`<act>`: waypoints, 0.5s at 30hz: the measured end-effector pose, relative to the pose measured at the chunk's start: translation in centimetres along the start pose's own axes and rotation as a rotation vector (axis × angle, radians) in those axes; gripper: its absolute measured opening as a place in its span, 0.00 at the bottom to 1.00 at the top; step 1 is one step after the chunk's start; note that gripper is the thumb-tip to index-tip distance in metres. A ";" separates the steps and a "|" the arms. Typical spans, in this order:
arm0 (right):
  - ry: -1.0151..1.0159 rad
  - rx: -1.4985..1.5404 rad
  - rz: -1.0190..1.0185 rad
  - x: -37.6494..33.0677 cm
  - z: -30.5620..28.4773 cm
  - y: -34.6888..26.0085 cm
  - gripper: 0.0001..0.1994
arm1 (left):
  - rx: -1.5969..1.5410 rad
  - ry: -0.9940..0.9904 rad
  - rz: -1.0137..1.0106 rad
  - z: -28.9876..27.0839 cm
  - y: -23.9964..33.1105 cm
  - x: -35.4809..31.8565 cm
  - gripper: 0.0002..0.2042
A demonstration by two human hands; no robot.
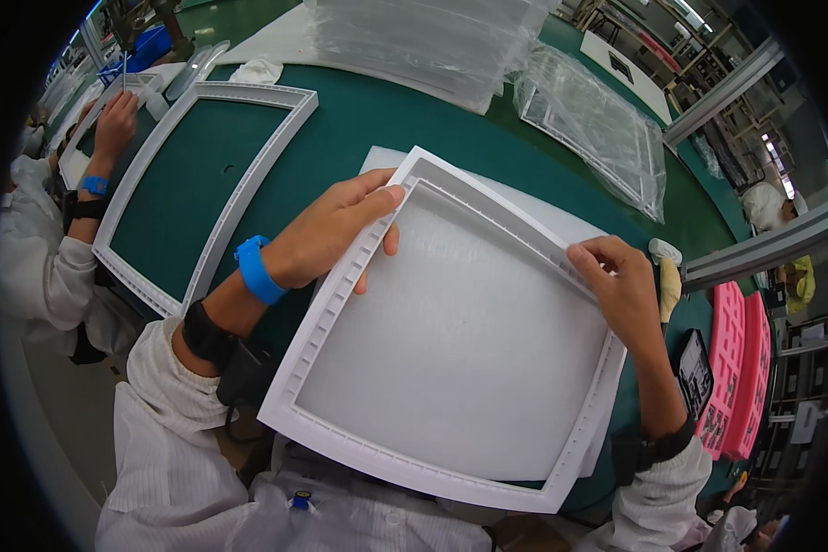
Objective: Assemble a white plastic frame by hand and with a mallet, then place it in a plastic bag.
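1 wht frame (328, 322) in fingers (380, 203) (587, 261) (L+R)

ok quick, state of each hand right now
Left hand: closed, holding the white rectangular plastic frame near its far left corner.
Right hand: closed on that frame near its far right corner.

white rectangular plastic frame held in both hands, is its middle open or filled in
Open, apparently: through the frame show the flat white sheet beneath and, near its lower edge, a sliver of green tabletop.

Left hand (333, 230) in a half-curled clasp, right hand (620, 283) apparently in a pinch
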State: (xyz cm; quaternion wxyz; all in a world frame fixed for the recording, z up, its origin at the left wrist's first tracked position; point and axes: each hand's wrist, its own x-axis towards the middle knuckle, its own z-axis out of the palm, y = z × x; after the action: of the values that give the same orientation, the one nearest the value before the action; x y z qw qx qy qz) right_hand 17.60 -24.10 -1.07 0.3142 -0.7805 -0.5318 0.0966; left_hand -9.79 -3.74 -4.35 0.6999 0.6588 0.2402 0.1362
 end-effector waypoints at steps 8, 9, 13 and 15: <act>-0.256 0.186 0.186 2.3 0.3 0.8 0.16 | 0.030 -0.001 -0.074 -0.2 0.4 0.0 0.29; -0.258 0.178 0.189 2.5 0.1 1.1 0.16 | 0.030 0.008 -0.074 -0.1 0.4 0.0 0.29; -0.316 0.339 0.312 2.9 0.2 2.4 0.16 | 0.012 0.032 -0.051 -0.2 -0.1 0.1 0.29; -0.314 0.394 0.300 2.8 0.4 2.4 0.15 | 0.027 0.019 -0.064 -0.3 -0.1 0.2 0.29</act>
State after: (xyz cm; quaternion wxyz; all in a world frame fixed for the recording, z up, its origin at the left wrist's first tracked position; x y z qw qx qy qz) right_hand 20.41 -22.04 -2.33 0.3557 -0.7499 -0.4237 0.3629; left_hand -9.84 -3.38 -4.51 0.6928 0.6587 0.2693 0.1168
